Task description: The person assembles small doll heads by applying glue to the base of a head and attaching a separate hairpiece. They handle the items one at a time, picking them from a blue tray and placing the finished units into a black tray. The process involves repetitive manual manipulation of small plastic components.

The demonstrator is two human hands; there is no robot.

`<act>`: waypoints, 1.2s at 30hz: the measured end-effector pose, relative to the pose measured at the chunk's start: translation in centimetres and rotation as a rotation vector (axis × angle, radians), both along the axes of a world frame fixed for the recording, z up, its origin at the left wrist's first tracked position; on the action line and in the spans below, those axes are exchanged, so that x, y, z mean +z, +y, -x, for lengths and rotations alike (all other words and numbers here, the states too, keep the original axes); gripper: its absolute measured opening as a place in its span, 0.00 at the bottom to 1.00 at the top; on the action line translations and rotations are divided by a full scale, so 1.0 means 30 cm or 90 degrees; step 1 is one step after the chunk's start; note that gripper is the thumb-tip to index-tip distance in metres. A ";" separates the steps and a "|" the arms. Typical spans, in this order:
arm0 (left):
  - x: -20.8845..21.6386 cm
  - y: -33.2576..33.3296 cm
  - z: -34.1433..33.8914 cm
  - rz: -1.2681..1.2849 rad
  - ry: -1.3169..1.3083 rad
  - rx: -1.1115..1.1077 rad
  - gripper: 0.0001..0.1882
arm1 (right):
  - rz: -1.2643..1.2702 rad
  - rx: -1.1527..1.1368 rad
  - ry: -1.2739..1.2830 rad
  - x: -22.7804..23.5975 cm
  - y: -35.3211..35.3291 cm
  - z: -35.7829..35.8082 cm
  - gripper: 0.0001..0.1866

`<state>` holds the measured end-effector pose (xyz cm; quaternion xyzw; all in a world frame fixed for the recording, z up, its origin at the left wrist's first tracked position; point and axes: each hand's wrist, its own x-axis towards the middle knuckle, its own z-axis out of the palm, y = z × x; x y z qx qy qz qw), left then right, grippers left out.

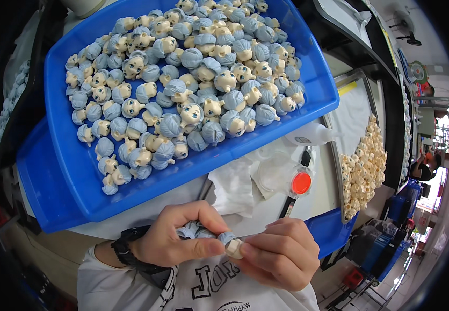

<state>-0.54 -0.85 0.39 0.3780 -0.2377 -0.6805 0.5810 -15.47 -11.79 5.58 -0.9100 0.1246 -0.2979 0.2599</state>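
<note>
Near my chest, my left hand (180,241) is closed, pinching a small light-blue doll hair piece (226,237) between thumb and forefinger. More blue hair pieces (196,229) sit in the curl of its palm, partly hidden. My right hand (281,251) meets it from the right, its fingertips closed on a cream doll face piece (234,249). The face piece touches the blue hair piece; whether they are joined I cannot tell. Beyond my hands stands a large blue bin (204,161) holding many doll heads with blue hair (191,114).
To the right, a metal-rimmed tray (334,155) holds a heap of cream face pieces (364,168). Between bin and tray lie a white squeeze bottle (307,135), a clear jar with a red cap (301,182), a black-handled cutter (288,207) and crumpled white tissue (232,189).
</note>
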 end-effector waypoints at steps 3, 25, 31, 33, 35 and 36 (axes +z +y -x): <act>-0.001 -0.003 0.002 0.019 -0.064 -0.004 0.14 | -0.004 0.023 0.036 0.004 -0.003 -0.006 0.17; -0.021 0.013 0.001 -0.038 0.043 -0.129 0.18 | -0.101 -0.029 -0.053 -0.099 0.061 -0.029 0.18; -0.004 0.026 -0.030 0.007 0.025 -0.129 0.29 | -0.043 -0.013 -0.105 -0.063 0.036 -0.027 0.19; -0.046 0.053 -0.007 0.120 0.170 -0.046 0.31 | -0.077 -0.003 -0.065 -0.031 0.032 -0.024 0.22; -0.060 0.058 0.010 0.182 0.304 0.097 0.32 | -0.147 -0.026 -0.235 -0.069 0.010 0.013 0.25; -0.041 0.052 0.019 0.198 0.382 0.169 0.32 | -0.098 -0.080 -0.267 -0.076 -0.021 0.066 0.26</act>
